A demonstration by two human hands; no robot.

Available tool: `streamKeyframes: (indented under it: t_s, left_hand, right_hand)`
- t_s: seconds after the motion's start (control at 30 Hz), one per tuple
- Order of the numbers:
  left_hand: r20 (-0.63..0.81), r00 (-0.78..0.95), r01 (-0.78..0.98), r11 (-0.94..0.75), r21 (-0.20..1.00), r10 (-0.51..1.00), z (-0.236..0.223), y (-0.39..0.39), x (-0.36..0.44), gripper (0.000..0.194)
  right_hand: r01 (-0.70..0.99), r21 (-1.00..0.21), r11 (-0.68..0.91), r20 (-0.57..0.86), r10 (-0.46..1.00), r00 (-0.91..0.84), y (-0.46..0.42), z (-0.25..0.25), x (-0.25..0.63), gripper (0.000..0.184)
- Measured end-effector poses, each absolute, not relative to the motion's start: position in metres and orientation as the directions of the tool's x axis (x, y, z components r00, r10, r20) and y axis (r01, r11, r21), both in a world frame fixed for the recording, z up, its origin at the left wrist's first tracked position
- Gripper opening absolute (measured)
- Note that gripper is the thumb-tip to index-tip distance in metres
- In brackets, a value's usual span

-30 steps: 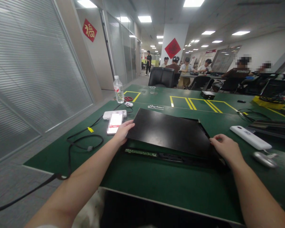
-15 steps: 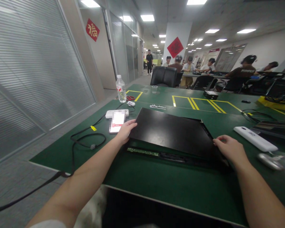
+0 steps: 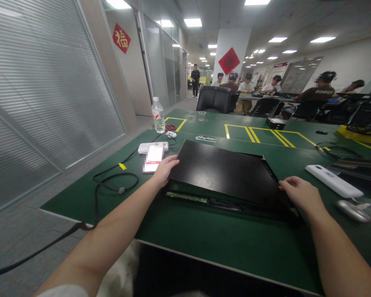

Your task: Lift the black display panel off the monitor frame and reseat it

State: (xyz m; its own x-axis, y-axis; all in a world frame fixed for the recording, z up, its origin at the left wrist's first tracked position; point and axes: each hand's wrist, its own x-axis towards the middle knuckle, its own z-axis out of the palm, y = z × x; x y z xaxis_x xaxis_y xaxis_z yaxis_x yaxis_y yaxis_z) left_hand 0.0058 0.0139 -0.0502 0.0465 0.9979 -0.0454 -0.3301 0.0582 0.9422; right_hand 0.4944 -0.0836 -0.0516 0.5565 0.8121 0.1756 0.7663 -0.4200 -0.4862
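A black, glossy screen panel [image 3: 222, 169] lies tilted above the green table, its near edge raised off a dark frame [image 3: 241, 205]. Along that frame's near left side runs a narrow green circuit board [image 3: 187, 198]. My left hand [image 3: 164, 171] grips the panel's left edge, thumb on top and fingers hidden beneath. At the right side, my right hand [image 3: 299, 190] pinches the edge with thumb and forefinger, where panel and thin frame rim meet. Which of the two it holds, I cannot tell for certain.
A lit phone [image 3: 153, 159] leans by a white power bank-like block [image 3: 144, 147] at left, near a looped black cable [image 3: 116, 189]. A water bottle [image 3: 158, 115] stands behind. Rightward lie a white device [image 3: 334, 180] and a silver object [image 3: 354, 210]. People sit at far tables.
Hands and panel keep the same pose. The whole view has shifted only very slightly.
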Motion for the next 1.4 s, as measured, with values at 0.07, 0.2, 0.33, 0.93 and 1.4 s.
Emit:
streamKeyframes:
  t_s: [0.07,0.2,0.33,0.93,1.4]
  left_hand:
    - [-0.037,0.043,-0.321,0.049,0.946,0.998,-0.051,0.014,0.006,0.038]
    - [-0.036,0.018,-0.299,0.039,0.953,0.999,-0.052,0.015,0.006,0.039]
    - [-0.032,0.012,-0.289,0.034,0.957,0.999,-0.052,0.016,0.006,0.042]
    - [-0.112,0.01,-0.339,0.109,0.935,0.994,-0.051,0.015,0.005,0.042]
    - [-0.102,-0.011,-0.35,0.092,0.932,0.995,-0.048,0.013,0.006,0.038]
  right_hand:
    - [0.767,-0.479,-0.427,0.165,0.815,0.556,-0.083,-0.053,0.497,0.023]
    - [0.771,-0.466,-0.434,0.164,0.814,0.557,-0.081,-0.056,0.501,0.024]
    - [0.766,-0.48,-0.427,0.168,0.812,0.559,-0.081,-0.057,0.502,0.023]
    - [0.749,-0.492,-0.443,0.118,0.818,0.562,-0.085,-0.047,0.495,0.022]
    - [0.736,-0.511,-0.444,0.123,0.81,0.574,-0.085,-0.048,0.493,0.023]
